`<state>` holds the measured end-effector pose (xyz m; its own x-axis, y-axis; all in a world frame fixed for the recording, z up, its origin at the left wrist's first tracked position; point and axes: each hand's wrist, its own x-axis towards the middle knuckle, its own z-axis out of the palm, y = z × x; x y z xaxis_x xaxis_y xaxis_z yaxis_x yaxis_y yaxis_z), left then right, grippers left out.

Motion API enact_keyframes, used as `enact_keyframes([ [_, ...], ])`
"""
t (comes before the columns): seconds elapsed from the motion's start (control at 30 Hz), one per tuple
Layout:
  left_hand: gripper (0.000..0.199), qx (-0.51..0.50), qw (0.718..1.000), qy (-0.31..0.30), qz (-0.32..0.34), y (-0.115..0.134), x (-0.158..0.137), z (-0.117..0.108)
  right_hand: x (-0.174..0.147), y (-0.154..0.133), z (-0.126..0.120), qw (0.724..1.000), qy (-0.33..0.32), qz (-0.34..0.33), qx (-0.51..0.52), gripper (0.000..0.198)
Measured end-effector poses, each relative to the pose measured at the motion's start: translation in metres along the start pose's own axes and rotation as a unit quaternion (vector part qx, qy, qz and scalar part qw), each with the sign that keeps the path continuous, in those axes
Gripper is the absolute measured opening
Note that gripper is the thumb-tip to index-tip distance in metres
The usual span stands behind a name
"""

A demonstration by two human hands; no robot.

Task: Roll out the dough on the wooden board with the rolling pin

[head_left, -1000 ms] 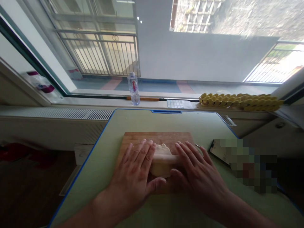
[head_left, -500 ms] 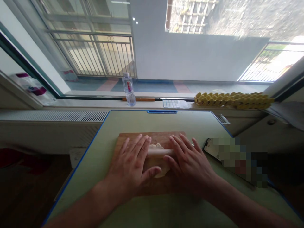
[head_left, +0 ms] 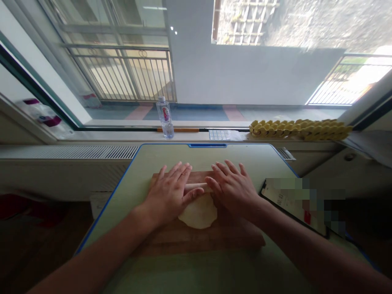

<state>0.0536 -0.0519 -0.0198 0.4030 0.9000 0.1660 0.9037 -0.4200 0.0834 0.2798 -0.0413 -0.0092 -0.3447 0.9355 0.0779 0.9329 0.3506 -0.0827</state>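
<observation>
A pale rolling pin (head_left: 196,186) lies crosswise under my palms near the far edge of a wooden board (head_left: 196,241). My left hand (head_left: 171,190) rests flat over its left part, fingers stretched forward and thumb pointing inward. Over the right part lies my right hand (head_left: 231,183), also flat with fingers extended. On the near side of the pin a flat, roundish sheet of dough (head_left: 199,212) spreads on the board. Both ends of the pin are hidden beneath my hands.
The board sits on a pale green table (head_left: 171,157) with blue edging. To the right lies a phone (head_left: 281,200), partly blurred out. On the windowsill stand a clear bottle (head_left: 165,118) and a yellow braided-looking object (head_left: 300,129). Another bottle (head_left: 49,118) is at the left.
Both hands have pushed forward, away from me, and the rolling pin has rolled with them towards the board's far edge. More of the dough now shows on the near side.
</observation>
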Motion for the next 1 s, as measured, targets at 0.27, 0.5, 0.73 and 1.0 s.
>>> enact_keyframes([
  [0.27,0.101,0.077,0.977,0.151,0.127,0.037,-0.105,0.003,-0.094,0.004,0.016,0.988,0.097,-0.124,0.0,0.061],
  [0.5,0.088,0.024,0.999,0.021,-0.014,0.007,-0.015,0.002,-0.007,0.007,0.003,1.0,-0.002,-0.024,-0.016,0.066],
  [0.73,0.089,0.001,1.0,-0.023,-0.004,-0.003,0.007,-0.002,-0.009,0.001,-0.003,1.0,0.002,-0.025,0.01,0.076],
  [1.0,0.072,-0.032,0.997,0.016,0.072,0.004,-0.029,-0.013,-0.05,0.0,-0.007,0.994,0.007,-0.093,0.064,0.053],
])
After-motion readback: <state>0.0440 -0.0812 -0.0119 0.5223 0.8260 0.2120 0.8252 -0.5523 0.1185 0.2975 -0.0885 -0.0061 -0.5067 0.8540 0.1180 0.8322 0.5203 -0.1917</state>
